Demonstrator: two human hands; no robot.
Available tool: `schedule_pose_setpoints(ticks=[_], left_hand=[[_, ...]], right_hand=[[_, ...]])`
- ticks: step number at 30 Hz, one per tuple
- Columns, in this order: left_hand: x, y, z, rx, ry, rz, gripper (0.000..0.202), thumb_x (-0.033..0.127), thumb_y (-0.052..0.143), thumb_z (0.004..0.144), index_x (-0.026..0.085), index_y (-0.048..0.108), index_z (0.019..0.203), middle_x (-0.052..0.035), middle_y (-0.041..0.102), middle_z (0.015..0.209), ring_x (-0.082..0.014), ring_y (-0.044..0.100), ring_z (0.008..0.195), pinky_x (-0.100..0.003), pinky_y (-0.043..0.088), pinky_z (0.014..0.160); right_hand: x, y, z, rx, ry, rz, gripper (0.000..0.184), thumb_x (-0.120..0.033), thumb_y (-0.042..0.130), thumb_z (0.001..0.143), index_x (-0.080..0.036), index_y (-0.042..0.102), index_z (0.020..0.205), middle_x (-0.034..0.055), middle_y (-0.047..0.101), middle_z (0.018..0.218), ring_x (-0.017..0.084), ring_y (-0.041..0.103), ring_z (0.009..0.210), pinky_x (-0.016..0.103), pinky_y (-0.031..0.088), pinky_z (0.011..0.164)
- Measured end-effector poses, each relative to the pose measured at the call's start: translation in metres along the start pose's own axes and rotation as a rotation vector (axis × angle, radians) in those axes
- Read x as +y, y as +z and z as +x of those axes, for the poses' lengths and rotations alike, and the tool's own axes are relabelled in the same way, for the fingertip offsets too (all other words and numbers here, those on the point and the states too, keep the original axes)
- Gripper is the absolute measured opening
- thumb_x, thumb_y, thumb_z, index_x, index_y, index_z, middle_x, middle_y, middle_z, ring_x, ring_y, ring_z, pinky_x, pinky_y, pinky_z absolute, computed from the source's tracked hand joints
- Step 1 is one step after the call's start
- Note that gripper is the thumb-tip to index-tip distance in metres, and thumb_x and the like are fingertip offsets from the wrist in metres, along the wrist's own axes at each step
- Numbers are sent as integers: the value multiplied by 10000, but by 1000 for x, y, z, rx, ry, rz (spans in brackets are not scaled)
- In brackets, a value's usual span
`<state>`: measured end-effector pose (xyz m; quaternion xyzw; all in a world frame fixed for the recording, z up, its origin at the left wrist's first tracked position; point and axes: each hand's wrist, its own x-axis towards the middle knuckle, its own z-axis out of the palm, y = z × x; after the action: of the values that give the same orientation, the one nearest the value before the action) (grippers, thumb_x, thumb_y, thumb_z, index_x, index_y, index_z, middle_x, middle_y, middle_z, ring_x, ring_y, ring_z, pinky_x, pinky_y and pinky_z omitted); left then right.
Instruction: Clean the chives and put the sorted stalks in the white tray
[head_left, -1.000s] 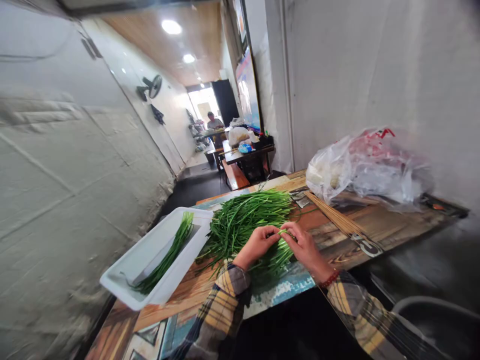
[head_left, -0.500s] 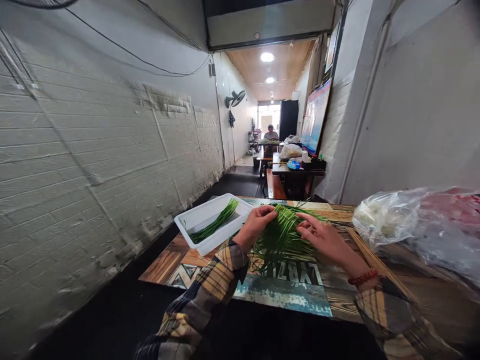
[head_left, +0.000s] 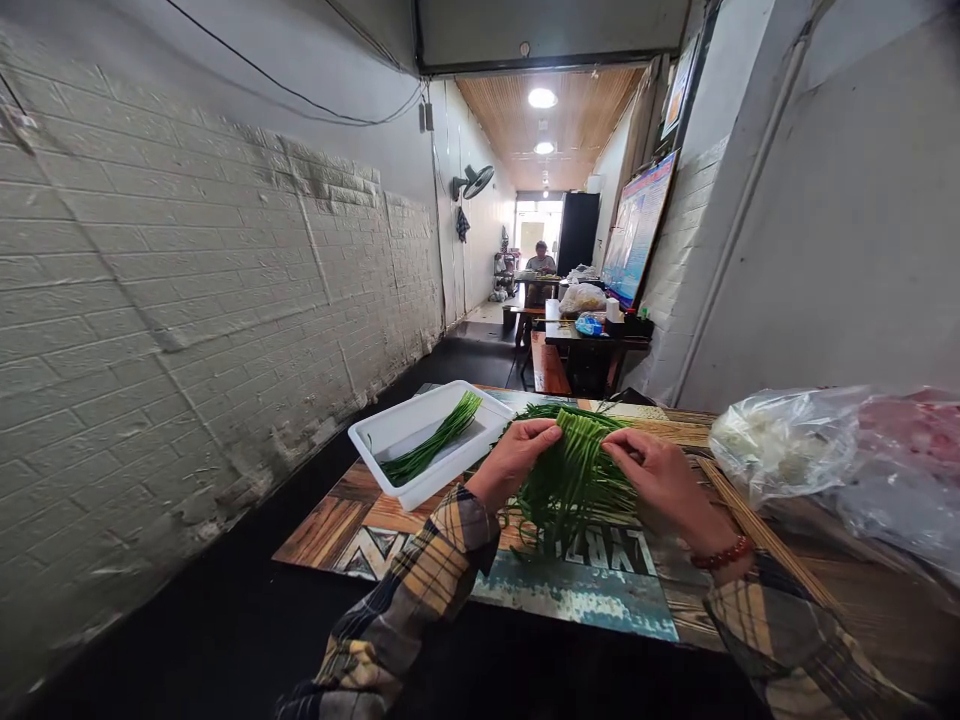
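Between my two hands a row of green chives (head_left: 579, 440) hangs side by side, cut ends up and leaves drooping to the tabletop. My left hand (head_left: 517, 458) pinches the row's left end with thumb and forefinger. At the other end, the fingertips of my right hand (head_left: 654, 478) are closed on the chives. A skewer through the row cannot be made out. Under and behind them lies a loose pile of chives (head_left: 619, 492). To the left, a white plastic tray (head_left: 409, 492) contains another bunch of chives (head_left: 435, 440).
Thin bamboo skewers (head_left: 761, 535) lie right of my right hand, near filled clear plastic bags (head_left: 784, 445). The patterned table (head_left: 577, 605) has its near edge before me. Farther back are a bench (head_left: 551, 368), a second table (head_left: 596, 343) and a seated person (head_left: 541, 262).
My right hand's fingers, spread slightly beside the chives before, have closed on the right end of the row. My left hand keeps its pinch. The camera view has shifted slightly.
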<state>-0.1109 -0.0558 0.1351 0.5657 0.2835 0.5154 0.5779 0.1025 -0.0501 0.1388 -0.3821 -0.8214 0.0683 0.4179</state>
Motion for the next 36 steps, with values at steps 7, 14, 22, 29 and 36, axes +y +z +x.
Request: schedule_pose_setpoints(ticks=[7,14,22,29,36], left_hand=[[-11,-5,13,9,-13,-12,394,488,698,711,100,639,684,2,582,649,-84,466,595,-201,357,585],[-11,-10,23,-76,-20,-27,327,413,734,702,109,701,816,-25,651,750,-114,548,678,-232,420,682],[-18,1,39,-132,-113,-49,397,344,821,600,96,732,897,-74,710,805,-164,622,738,-294,467,761],[-25,10,39,-2,-138,-117,327,301,828,593,102,732,833,-62,715,819,-139,628,696,-271,483,722],[-32,13,38,-22,-151,-143,339,282,833,581,92,730,842,-71,715,761,-150,635,656,-286,499,687]], right_hand=[[-10,2,5,-25,12,-67,248,-286,429,925,-185,601,776,44,659,764,185,607,717,290,419,681],[6,4,9,-79,102,0,269,-346,460,905,-185,632,774,7,630,655,158,576,600,261,412,578],[4,2,8,-37,88,-24,231,-314,499,896,-192,653,775,4,670,707,156,611,651,258,431,613],[8,-1,5,-17,32,-94,178,-261,501,905,-189,636,814,25,691,792,173,638,729,281,451,685],[12,3,-2,-6,-57,-114,168,-208,463,923,-191,575,799,26,631,765,164,594,719,279,442,680]])
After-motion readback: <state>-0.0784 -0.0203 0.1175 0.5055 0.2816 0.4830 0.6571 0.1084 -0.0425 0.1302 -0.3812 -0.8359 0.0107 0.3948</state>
